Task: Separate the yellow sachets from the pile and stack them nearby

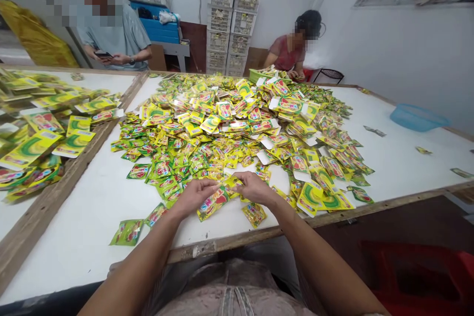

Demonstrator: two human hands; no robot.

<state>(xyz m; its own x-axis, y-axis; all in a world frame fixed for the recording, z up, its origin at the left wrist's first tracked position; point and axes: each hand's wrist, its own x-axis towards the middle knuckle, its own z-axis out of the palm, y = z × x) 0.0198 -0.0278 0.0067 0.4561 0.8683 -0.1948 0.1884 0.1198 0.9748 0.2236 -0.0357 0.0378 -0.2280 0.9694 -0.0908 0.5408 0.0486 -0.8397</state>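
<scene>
Landmark: the heap of fruit-printed sachets and cartons (229, 126). Yellow-green printed carton (213, 203) at the heap's near edge, tilted, its upper end between both hands. Left hand (194, 195) pinches its upper left edge, thumb against fingertips; right hand (255, 187) grips a yellow piece (233, 183) at that end, flap or sachet, cannot tell. Carton probably very light, thin card, stiff along folds, easily crushed; glossy print may slip. Best hold: narrow side edges, lightly. Yellow sachet (255, 215) just nearside of heap, likely soft, crinkly; take by sealed rim.
</scene>
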